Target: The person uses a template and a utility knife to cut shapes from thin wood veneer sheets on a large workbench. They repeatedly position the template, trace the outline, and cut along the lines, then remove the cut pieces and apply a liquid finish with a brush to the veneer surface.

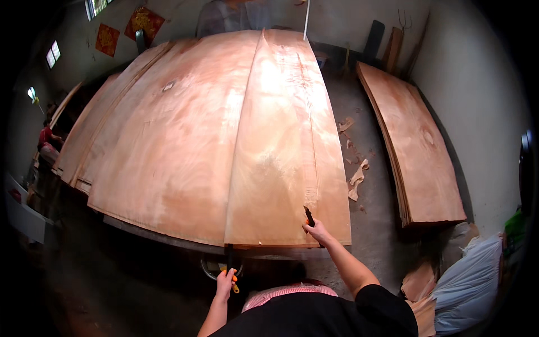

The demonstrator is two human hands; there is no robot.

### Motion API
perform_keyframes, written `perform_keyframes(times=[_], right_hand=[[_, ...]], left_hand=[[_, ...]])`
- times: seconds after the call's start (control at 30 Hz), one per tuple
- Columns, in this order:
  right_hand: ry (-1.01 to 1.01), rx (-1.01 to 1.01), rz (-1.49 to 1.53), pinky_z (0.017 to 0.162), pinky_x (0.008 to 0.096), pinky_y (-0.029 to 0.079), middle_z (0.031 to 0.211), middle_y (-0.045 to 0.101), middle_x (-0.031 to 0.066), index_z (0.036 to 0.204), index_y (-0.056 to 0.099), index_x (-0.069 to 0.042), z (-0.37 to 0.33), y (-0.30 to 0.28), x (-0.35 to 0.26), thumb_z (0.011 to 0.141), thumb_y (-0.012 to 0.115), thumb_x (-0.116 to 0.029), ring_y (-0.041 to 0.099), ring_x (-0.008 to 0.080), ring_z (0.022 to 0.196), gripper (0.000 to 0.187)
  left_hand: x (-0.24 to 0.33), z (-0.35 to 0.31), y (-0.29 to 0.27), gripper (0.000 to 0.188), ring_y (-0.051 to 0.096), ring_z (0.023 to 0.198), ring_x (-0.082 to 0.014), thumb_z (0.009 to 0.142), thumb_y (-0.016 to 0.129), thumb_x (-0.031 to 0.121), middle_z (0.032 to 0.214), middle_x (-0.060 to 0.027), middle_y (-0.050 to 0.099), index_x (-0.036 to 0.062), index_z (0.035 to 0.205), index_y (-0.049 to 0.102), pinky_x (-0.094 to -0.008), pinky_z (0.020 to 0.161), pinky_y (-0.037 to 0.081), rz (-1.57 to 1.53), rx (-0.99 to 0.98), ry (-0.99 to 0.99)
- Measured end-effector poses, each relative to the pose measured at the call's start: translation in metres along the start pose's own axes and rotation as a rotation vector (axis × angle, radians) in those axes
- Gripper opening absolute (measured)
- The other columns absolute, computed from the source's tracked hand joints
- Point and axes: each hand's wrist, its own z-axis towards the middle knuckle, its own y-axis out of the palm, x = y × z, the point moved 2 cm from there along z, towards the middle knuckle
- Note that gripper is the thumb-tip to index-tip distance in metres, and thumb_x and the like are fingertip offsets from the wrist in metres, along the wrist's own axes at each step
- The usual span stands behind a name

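Sheets of reddish-brown wood veneer (168, 146) cover a large worktable. Along its right part lies a narrower, paler veneer strip (269, 168), its left edge slightly raised at the far end. My right hand (318, 230), above the near right part of the strip, is closed around a dark utility knife (309, 217) with a bit of orange, pointing up and away. My left hand (224, 282) is below the table's near edge. It is closed on a long dark tool (229, 257) with a yellow-orange handle, lying against the strip's near left corner; its exact kind is unclear.
A stack of veneer sheets (412, 151) stands to the right, with veneer scraps (357, 180) on the floor between. A pale blue plastic sheet (469, 286) lies at the lower right. One person (233, 17) stands beyond the table; another (48, 143) is at the far left.
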Motion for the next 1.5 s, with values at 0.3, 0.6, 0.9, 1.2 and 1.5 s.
perform_keyframes(times=[0.3,0.6,0.9,1.2,1.5], right_hand=[[0.073,0.079,-0.290,0.050,0.0274,0.041,0.058,0.051,0.0015,0.071,0.050,-0.004,0.014,-0.071,0.076,0.073,0.059,-0.018,0.051,0.0117,0.055,0.016],[-0.172,-0.071,-0.020,0.056,0.0290,0.045,0.065,0.058,0.0074,0.096,0.052,-0.004,-0.034,0.012,-0.033,0.069,0.065,-0.035,0.057,0.0172,0.060,0.043],[0.163,0.094,0.155,0.049,0.0229,0.038,0.065,0.053,0.0043,0.090,0.051,0.001,-0.046,-0.013,-0.030,0.067,0.056,-0.020,0.048,0.0097,0.055,0.031],[-0.090,0.115,0.359,0.046,0.0211,0.037,0.061,0.052,0.0008,0.083,0.054,-0.001,-0.062,-0.105,-0.034,0.071,0.061,-0.020,0.045,0.0072,0.051,0.023],[-0.109,-0.348,1.345,0.040,0.0202,0.032,0.044,0.041,-0.0075,0.064,0.047,-0.011,-0.116,-0.365,0.030,0.085,0.040,-0.021,0.038,0.0077,0.039,0.025]], left_hand=[[0.050,-0.031,0.091,0.023,0.044,0.049,-0.0036,0.083,0.051,0.024,0.063,0.0013,0.052,0.0058,0.096,0.053,-0.0155,0.046,0.034,0.165,-0.040,0.112],[0.052,-0.067,0.188,0.041,0.053,0.067,-0.0119,0.077,0.060,0.024,0.083,-0.0059,0.056,0.0001,0.106,0.043,-0.0245,0.060,0.044,0.309,-0.460,0.406],[0.021,-0.055,0.172,0.042,0.056,0.086,-0.0186,0.080,0.054,0.026,0.100,-0.0129,0.057,0.0012,0.114,0.046,-0.0255,0.077,0.043,0.654,-0.691,0.463],[-0.009,-0.034,0.187,0.035,0.056,0.081,-0.0136,0.083,0.049,0.021,0.094,-0.0093,0.059,-0.0008,0.111,0.048,-0.0236,0.074,0.043,0.725,-0.585,0.140],[0.002,-0.043,0.388,0.029,0.053,0.069,-0.0078,0.086,0.044,0.024,0.085,-0.0026,0.060,0.0018,0.102,0.052,-0.0199,0.061,0.041,0.730,-0.550,0.148]])
